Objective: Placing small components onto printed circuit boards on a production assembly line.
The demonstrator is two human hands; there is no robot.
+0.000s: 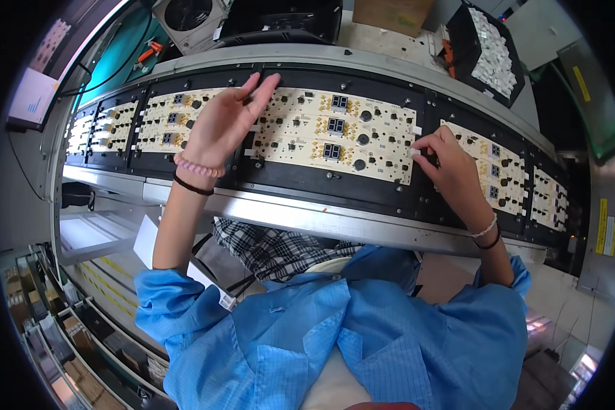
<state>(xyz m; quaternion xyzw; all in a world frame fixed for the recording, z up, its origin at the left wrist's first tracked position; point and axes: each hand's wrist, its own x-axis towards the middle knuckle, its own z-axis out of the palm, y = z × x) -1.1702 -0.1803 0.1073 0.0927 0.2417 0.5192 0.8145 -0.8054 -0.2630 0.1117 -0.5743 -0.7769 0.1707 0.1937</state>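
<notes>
A cream circuit board panel (313, 139) in a black carrier frame (287, 176) lies between my hands. It bears dark two-digit displays (335, 126), round black buzzers (363, 139) and small yellow parts. My left hand (229, 119) hovers over the panel's left end with its fingers stretched out, holding nothing that shows. At the right edge, the thumb and fingers of my right hand (451, 160) pinch around a small white connector (415, 152), mostly covered by the fingertips. Another white connector (418, 130) sits just above it on the same edge.
More framed boards lie to the left (167, 123) and right (502, 171) along the metal-railed line (321, 213). Behind stand a black bin of white connectors (492, 51), a cardboard box (393, 15) and a black tray (280, 20). Orange-handled pliers (150, 51) lie far left.
</notes>
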